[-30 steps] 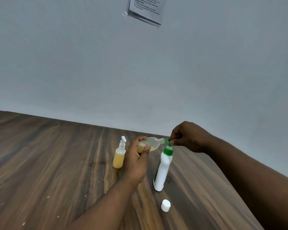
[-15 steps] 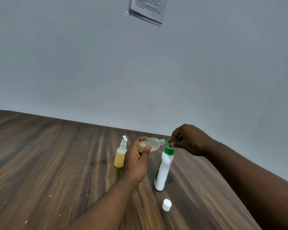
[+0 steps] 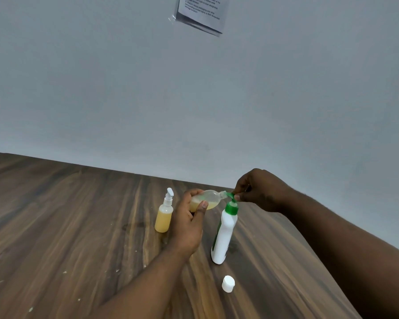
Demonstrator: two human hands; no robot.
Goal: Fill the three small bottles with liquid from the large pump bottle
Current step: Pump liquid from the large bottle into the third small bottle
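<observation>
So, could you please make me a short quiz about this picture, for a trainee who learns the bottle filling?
1. True or false: the small bottle with the white sprayer lies on its side.
2. The tilted clear bottle is: A empty; B partly filled; C full to the neck.
3. Fill in: the ___ hand holds the clear bottle, its mouth at the green pump of the large white bottle.
Key: 1 false, it stands upright. 2 B. 3 left hand.

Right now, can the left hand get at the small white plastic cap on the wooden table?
Probably in reach, but not free: the left hand grips the small clear bottle; the cap lies uncovered beside the tall white bottle.
</observation>
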